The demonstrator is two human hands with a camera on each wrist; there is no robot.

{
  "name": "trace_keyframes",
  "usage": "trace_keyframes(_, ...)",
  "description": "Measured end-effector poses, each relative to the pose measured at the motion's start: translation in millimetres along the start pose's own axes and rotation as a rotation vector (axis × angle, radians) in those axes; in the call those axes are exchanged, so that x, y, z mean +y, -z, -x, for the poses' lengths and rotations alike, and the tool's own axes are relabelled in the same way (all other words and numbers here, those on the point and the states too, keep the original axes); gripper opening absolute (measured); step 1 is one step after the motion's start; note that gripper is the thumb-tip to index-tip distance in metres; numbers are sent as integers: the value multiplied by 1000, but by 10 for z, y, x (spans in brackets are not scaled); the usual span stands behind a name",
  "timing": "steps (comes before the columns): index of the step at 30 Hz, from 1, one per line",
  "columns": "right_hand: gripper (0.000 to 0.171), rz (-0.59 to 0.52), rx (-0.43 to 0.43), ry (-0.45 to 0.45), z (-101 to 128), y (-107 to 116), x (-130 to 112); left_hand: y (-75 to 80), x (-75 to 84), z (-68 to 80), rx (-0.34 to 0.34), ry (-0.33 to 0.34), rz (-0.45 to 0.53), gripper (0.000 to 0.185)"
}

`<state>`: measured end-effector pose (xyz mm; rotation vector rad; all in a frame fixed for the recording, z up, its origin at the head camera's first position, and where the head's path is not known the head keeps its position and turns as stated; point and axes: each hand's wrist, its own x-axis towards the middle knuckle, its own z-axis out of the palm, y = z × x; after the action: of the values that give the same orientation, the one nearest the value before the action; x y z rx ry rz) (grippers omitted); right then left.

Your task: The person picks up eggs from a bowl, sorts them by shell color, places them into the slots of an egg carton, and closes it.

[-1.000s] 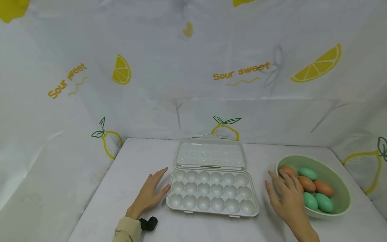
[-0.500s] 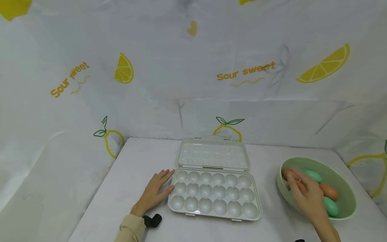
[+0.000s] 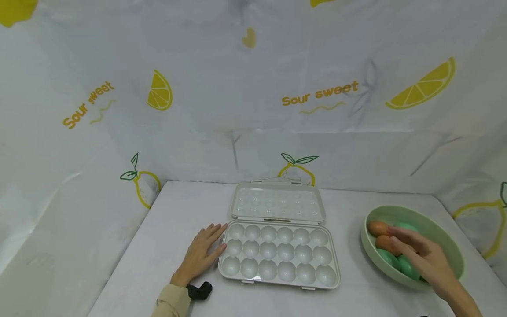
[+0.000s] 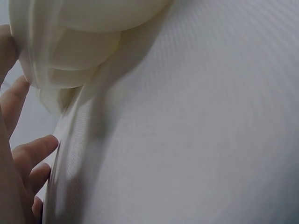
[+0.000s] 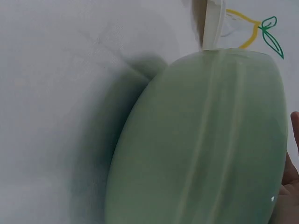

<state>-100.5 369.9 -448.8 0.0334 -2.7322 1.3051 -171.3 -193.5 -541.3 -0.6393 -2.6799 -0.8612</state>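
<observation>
A pale egg tray [image 3: 257,241] with its lid [image 3: 277,202] laid back lies mid-table, its hollows holding nothing. My left hand [image 3: 200,252] rests beside it, fingers spread and touching or nearly touching its left edge. In the left wrist view, fingers [image 4: 35,151] lie close to the tray's side [image 4: 84,46]. Over the green bowl [image 3: 445,246] at the right reaches my right hand [image 3: 429,264], fingers extended above the eggs. Orange eggs [image 3: 378,228] and green eggs [image 3: 388,259] show at the bowl's left; the hand hides others. The bowl's outer wall [image 5: 196,140] fills the right wrist view.
A white cloth [image 3: 253,132] with lemon prints hangs behind and beside the white table [image 3: 190,200]. A small black piece [image 3: 200,290] sits at my left wrist, by the beige cuff [image 3: 172,301].
My right hand moved from the bowl's left rim into the bowl, fingers curled near orange eggs, then shifted right and straightened. Eggs inside have shifted. My left hand moved slightly toward the tray.
</observation>
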Motion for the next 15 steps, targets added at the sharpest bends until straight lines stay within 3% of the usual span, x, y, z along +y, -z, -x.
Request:
trace_keyframes(9,42,-25,-143,174,26,98,147,-9,-21,1,4,-4,-15,58)
trace_keyframes(15,46,-68,-166,324,20,82,235,-24,-28,12,15,-14,-24,57)
